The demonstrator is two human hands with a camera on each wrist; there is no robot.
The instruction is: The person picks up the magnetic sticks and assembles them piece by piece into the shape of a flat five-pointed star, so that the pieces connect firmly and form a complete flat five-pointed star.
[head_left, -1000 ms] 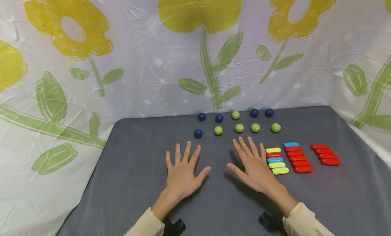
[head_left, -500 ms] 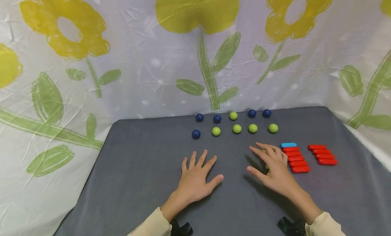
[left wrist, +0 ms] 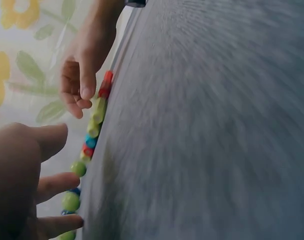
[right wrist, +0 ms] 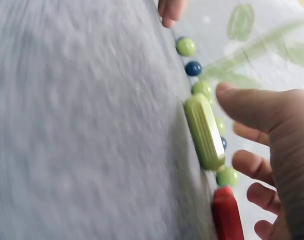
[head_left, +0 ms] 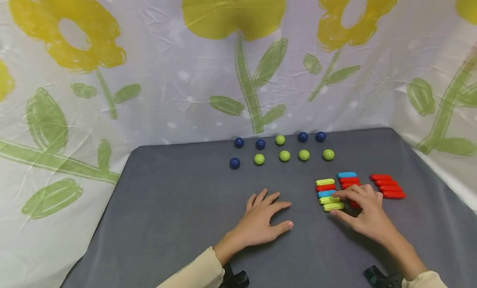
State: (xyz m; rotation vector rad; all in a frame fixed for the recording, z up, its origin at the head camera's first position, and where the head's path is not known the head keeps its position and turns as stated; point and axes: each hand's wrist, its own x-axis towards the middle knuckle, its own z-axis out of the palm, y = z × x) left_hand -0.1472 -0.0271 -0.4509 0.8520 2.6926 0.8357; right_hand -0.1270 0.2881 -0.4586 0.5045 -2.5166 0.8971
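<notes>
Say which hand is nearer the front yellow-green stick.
Right: the right hand hovers close, mostly right of the front yellow-green stick; the left hand is farther, to its left.

A pale, whitish cloth (head_left: 167, 102) hangs as a wall behind the dark gray surface (head_left: 171, 205) and wraps along its left and right sides. It is printed with large yellow flowers: a ring-shaped left flower (head_left: 52, 27) with a white centre, a broad middle flower (head_left: 232, 17) cut off at the top, and a smaller right flower (head_left: 344, 33). Green stems and leaves reach downward; a thick left stem (head_left: 56, 162) slants across the left side. Fine creases and small white dots mark the cloth. The surface looks matte, its far corners rounded. The light is soft, with faint glints on the creases.
</notes>
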